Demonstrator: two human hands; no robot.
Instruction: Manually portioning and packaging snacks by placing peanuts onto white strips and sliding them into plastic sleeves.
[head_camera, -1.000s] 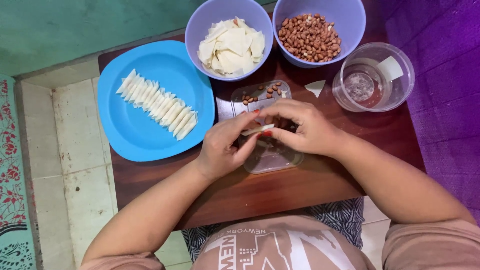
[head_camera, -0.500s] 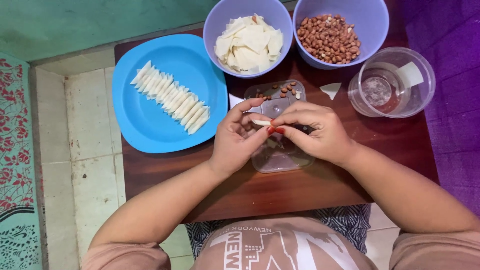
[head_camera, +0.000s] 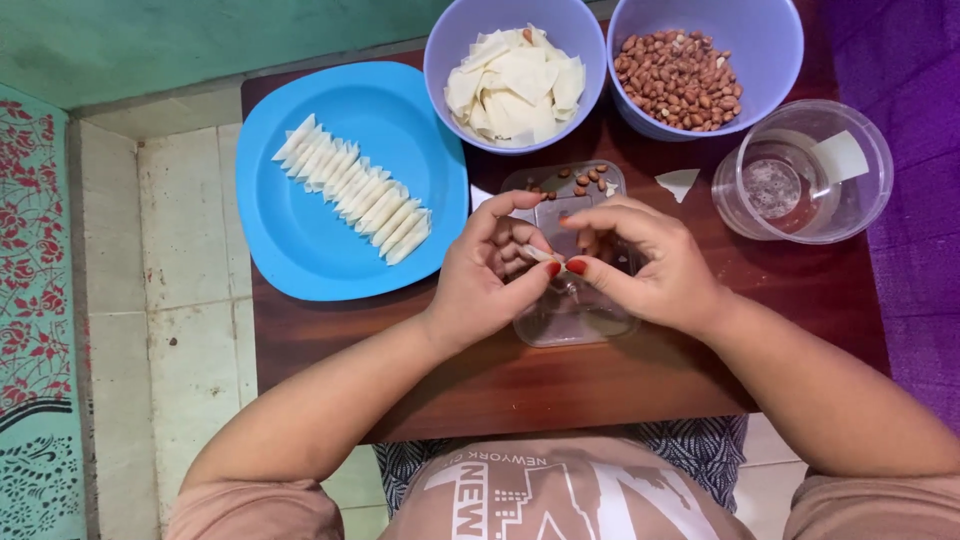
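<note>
**Both hands pinched on one small pastry piece above a clear tray**

Left hand (head_camera: 490, 275) and right hand (head_camera: 640, 265) are met at the middle of the dark wooden counter (head_camera: 800, 300), fingertips drawn narrow. A small pale pastry piece (head_camera: 541, 255) is pinched between them, mostly hidden by the fingers; its exact fold cannot be told. The right thumb, with a red nail, is pressed against its end. The left thumb is arched over the top.

Directly beneath the hands a clear plastic tray (head_camera: 580, 315) is seen lying flat on the counter. A few loose peanuts (head_camera: 585, 178) are scattered at its far end.

To the left, a blue plate (head_camera: 310, 250) is set partly over the counter's edge. On it a diagonal row of folded white pastry rolls (head_camera: 355, 190) is laid, each overlapping the next.

At the far side two lilac bowls are placed just beside each other: the left bowl (head_camera: 440, 80) is filled with flat white wrapper sheets (head_camera: 515, 85), the right bowl (head_camera: 775, 60) with brown-skinned peanuts (head_camera: 680, 78). Near the right edge a clear round container (head_camera: 860, 200) is noted with a wrapper scrap leaning inside. One torn wrapper scrap (head_camera: 677, 183) lies on the counter between tray and container.
</note>
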